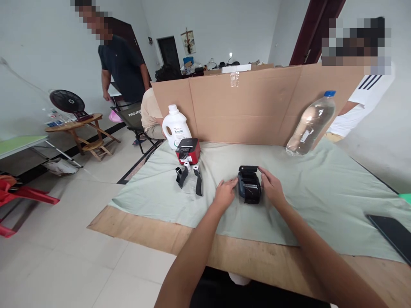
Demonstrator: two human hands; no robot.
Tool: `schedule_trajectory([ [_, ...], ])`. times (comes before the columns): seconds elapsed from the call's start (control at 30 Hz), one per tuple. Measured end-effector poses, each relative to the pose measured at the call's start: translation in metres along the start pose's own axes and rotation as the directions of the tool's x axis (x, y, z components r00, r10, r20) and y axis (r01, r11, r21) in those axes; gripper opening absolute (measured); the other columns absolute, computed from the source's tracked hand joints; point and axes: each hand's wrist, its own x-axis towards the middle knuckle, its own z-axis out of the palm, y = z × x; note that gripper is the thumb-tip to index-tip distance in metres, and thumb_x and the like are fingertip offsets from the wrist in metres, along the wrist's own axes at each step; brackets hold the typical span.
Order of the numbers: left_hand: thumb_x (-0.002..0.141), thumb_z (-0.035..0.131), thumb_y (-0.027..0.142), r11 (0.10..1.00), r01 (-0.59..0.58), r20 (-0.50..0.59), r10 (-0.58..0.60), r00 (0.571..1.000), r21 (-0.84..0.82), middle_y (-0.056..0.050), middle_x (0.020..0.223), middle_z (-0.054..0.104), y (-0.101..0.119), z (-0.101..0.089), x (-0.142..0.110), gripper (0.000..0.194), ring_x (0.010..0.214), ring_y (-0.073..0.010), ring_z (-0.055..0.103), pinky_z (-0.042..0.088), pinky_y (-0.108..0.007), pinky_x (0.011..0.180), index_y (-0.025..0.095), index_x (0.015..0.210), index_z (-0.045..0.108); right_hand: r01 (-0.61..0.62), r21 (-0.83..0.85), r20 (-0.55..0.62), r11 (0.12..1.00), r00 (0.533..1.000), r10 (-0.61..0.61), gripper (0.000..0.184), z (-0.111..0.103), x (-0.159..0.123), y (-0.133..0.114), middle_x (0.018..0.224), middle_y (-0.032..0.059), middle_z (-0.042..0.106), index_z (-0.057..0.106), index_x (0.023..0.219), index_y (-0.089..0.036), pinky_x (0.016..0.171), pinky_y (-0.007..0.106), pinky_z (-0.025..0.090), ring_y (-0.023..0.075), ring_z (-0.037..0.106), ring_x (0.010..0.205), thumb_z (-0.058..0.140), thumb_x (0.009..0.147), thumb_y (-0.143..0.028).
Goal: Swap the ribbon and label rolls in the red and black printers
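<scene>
A small black printer-like device [249, 186] with its lid open lies on the pale green cloth [321, 192]. My left hand [225, 193] rests against its left side, fingers curled at its edge. My right hand [271, 187] grips its right side, fingers over the top. Left of them stand a red and black device [188, 151], two small white paper rolls [191, 167] and two black strap-like pieces [189, 178].
A white jug [176, 125] and a clear water bottle [310, 124] lean by a cardboard screen [257, 102]. A dark phone [392, 233] lies at the right edge. One person stands at back left, another sits behind the screen, a third at right.
</scene>
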Motion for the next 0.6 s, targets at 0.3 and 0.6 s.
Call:
schedule_trajectory([
  [0.3, 0.089, 0.041, 0.004, 1.0, 0.001, -0.01, -0.001, 1.0, -0.031, 0.0, 0.151, 0.058, 0.002, -0.003, 0.0, 0.065, 0.144, -0.0173, 0.049, 0.026, -0.045, 0.127, 0.027, 0.149, 0.051, 0.171, -0.458, 0.428, 0.872, 0.903, 0.047, 0.022, -0.007, 0.063, -0.013, 0.109, 0.013, 0.068, 0.083, 0.095, -0.024, 0.083, 0.039, 0.051, 0.0241, 0.066, 0.082, 0.07, 0.08, -0.03],
  [0.6, 0.091, 0.04, 0.006, 0.999, -0.007, -0.017, 0.007, 1.0, -0.04, 0.0, 0.151, 0.057, 0.002, -0.004, -0.003, 0.063, 0.144, -0.0169, 0.049, 0.026, -0.043, 0.127, 0.027, 0.149, 0.051, 0.186, -0.455, 0.56, 0.871, 0.82, 0.117, 0.022, 0.004, 0.091, -0.02, 0.088, 0.0102, 0.068, 0.078, 0.081, -0.02, 0.078, 0.037, 0.053, 0.024, 0.065, 0.077, 0.079, 0.061, -0.013],
])
